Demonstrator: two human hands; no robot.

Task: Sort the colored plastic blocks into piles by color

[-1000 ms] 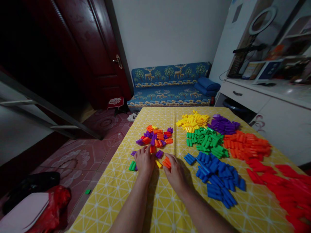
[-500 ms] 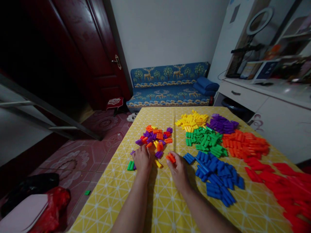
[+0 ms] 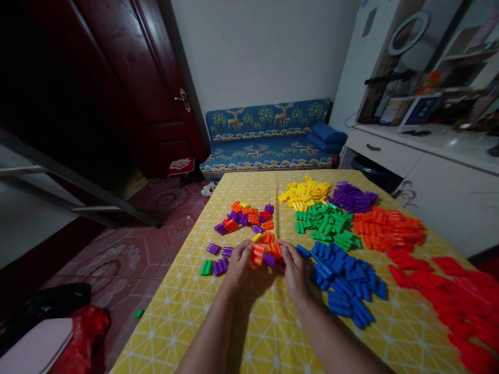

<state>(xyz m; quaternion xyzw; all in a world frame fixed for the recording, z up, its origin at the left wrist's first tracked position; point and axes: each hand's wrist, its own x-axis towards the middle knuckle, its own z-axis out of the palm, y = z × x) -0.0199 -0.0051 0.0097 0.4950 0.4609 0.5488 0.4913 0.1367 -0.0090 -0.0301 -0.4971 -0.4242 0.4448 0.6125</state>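
Loose piles of ribbed plastic pieces on yellow patterned tablecloth, left hand pinching small orange ribbed piece, right hand pinching another orange piece beside it.

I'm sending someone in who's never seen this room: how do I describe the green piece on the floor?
Find the table with the yellow patterned cloth and look down at the reddish tiled floor on its left. The small green piece lies between the table and the shiny red bag. It's the only green one visible down there; the others are on the table.
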